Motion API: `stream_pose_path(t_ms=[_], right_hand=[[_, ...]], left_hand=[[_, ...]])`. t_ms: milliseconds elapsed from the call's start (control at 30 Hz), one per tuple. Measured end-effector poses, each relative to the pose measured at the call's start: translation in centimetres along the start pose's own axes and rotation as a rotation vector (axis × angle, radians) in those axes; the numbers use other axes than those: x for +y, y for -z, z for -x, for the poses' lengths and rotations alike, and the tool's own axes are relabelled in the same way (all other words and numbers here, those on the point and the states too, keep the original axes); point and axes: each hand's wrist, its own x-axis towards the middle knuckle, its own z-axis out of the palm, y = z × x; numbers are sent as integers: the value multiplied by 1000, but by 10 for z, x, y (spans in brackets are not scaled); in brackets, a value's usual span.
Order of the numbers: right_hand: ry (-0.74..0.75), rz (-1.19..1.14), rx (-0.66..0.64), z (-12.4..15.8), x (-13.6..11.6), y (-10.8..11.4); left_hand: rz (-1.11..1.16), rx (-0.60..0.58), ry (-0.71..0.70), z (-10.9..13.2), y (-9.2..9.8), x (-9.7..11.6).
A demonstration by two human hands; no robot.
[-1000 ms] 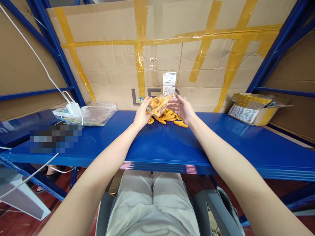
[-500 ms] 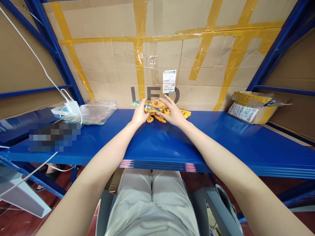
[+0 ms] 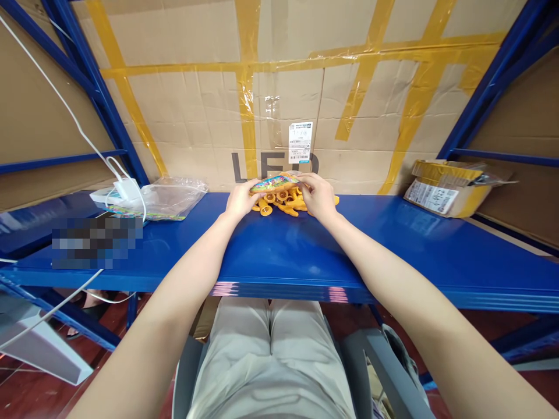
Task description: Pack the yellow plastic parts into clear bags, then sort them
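Observation:
A clear plastic bag (image 3: pixel 274 184) with a colourful printed header lies over a heap of small orange plastic pieces (image 3: pixel 285 202) at the back of the blue shelf (image 3: pixel 279 250). My left hand (image 3: pixel 239 199) pinches the bag's left end, fingers curled. My right hand (image 3: pixel 318 195) grips the bag's right end, fingers closed over it and the orange pieces below. Both hands rest low on the shelf surface.
A taped cardboard sheet (image 3: pixel 297 87) with a white label (image 3: pixel 300 142) forms the back wall. A crumpled clear bag (image 3: pixel 170 198) and a white charger with cable (image 3: pixel 126 189) lie left. A small yellow-taped carton (image 3: pixel 445 189) sits at right. Blue rack posts stand on both sides.
The bag was held up open over the orange pieces; both hands have since lowered it onto the heap and closed on its two ends.

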Motion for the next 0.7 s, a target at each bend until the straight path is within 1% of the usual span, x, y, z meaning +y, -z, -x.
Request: stream_pose_path(t_ms=[67, 267, 400, 533, 633, 700], right_hand=[[-18, 19, 27, -1, 3, 1], [-49, 102, 58, -1, 14, 3], [-67, 136, 94, -1, 15, 3], [-88, 123, 125, -2, 14, 3], [-147, 90, 73, -2, 14, 4], [-211, 22, 23, -2, 14, 2]], left_hand=[[-3, 19, 17, -1, 3, -3], [67, -21, -32, -3, 7, -7], [90, 11, -20, -3, 9, -8], [180, 45, 95, -2, 10, -3], [257, 28, 171, 0, 8, 3], [293, 15, 203, 0, 5, 7]])
